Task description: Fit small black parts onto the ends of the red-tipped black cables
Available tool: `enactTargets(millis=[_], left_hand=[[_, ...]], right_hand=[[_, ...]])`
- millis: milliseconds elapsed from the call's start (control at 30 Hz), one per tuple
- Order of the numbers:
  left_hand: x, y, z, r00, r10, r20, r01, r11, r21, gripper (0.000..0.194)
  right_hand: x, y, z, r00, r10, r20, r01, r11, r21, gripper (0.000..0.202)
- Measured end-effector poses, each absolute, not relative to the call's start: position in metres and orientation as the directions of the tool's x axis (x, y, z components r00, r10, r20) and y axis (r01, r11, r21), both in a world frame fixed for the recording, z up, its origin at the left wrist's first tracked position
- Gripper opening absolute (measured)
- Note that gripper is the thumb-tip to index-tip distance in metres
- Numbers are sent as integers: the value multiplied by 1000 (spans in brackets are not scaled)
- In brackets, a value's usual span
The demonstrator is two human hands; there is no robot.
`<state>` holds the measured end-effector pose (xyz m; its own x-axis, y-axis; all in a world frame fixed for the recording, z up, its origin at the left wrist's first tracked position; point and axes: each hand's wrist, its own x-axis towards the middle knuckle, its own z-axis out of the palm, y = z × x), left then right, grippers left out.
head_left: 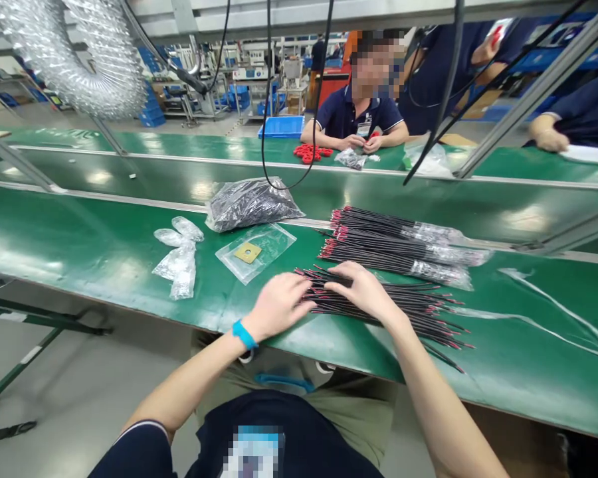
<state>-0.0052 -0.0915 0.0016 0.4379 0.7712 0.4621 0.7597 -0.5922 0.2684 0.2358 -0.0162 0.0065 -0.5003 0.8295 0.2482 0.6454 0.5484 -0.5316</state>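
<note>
A loose spread of thin black cables [418, 307] with red tips lies on the green bench before me. My left hand [282, 302] is at the left ends of these cables, fingers stretched toward them and thumb apart. Over the cables' left part rests my right hand [361, 289], its fingers extended and its thumb separated from them; what lies under the palm is hidden. Just behind are several cable bundles [373, 249] with red ends on the left and clear plastic wrapped around their right ends.
A clear bag with a yellow square piece [248, 251] lies left of the cables. Behind it sits a bulging bag of dark parts [252, 204]. Crumpled clear bags [178, 259] lie farther left, a white strip [543, 322] at right. Across the bench a co-worker [361, 113] handles red parts. Black cords [266, 86] hang overhead.
</note>
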Motion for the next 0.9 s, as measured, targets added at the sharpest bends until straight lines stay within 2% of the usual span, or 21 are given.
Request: enactTargets(millis=[100, 167, 233, 367, 500, 567, 700, 733, 767, 800, 833, 867, 900], left_hand=[[-74, -74, -5, 172, 879, 445, 878, -342, 335, 32], [-108, -58, -10, 49, 896, 440, 928, -204, 311, 28], [-130, -43, -13, 12, 912, 409, 956, -130, 262, 27], [-147, -28, -17, -17, 940, 340, 984, -44, 170, 30], [-153, -33, -24, -29, 956, 293, 979, -32, 201, 35], [-151, -44, -24, -16, 950, 312, 968, -64, 244, 38], [-122, -101, -29, -15, 881, 473, 943, -144, 298, 39], [-107, -122, -36, 19, 859, 512, 928, -206, 312, 37], [-90, -143, -46, 130, 838, 531, 899, -325, 294, 35], [-72, -162, -61, 341, 801, 493, 829, -503, 245, 33], [-54, -177, -77, 541, 735, 410, 716, -658, 234, 30], [-37, -188, -95, 681, 668, 299, 614, -744, 264, 27], [-23, -195, -113, 737, 650, 186, 585, -751, 307, 24]], right_hand=[[227, -36, -4, -605, 753, 257, 668, 656, -351, 92], [221, -42, -14, -638, 722, 269, 686, 691, -229, 102], [218, -40, -23, -643, 710, 287, 703, 696, -147, 94], [219, -22, -33, -620, 724, 303, 739, 669, -86, 75], [224, -4, -33, -550, 765, 335, 800, 597, -52, 69], [227, 1, -33, -528, 778, 339, 815, 577, -55, 69], [229, 8, -34, -511, 775, 371, 818, 572, -68, 68], [229, 8, -35, -511, 764, 394, 812, 580, -72, 68], [228, 7, -35, -511, 749, 422, 803, 591, -78, 67], [225, 5, -36, -512, 732, 451, 791, 606, -85, 66], [222, 3, -36, -514, 713, 477, 777, 622, -94, 66], [218, -1, -37, -520, 695, 497, 759, 642, -104, 64], [213, -6, -38, -532, 677, 508, 737, 666, -116, 62]])
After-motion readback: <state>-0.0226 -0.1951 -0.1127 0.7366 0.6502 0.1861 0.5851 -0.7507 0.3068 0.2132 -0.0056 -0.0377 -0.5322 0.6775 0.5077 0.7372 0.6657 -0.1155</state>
